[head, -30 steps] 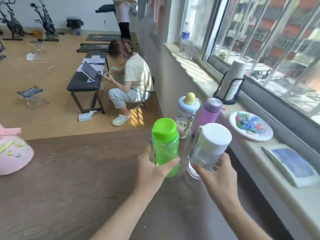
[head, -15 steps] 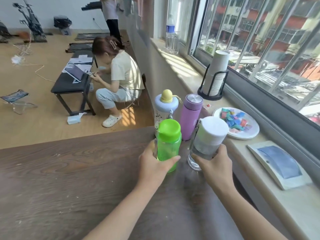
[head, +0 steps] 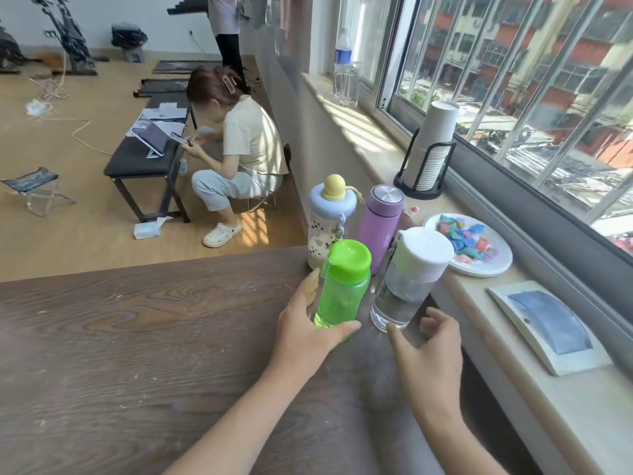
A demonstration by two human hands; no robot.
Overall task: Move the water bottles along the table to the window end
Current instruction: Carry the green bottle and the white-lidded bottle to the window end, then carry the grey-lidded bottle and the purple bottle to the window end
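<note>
While the green bottle [head: 342, 286] at frame centre is clasped low by the left hand [head: 308, 332], the clear bottle [head: 407, 279] just right of it is seen released, water inside, right hand [head: 428, 351] spread apart beside its base. Behind, a purple flask [head: 380, 224] and pale bottle [head: 329, 221] are parked; coloured scraps are heaped on a plate [head: 493, 269].

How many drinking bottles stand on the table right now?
4: a green bottle at the left hand, a clear white-capped bottle by the right hand, a purple flask and a yellow-knobbed bottle behind.
</note>
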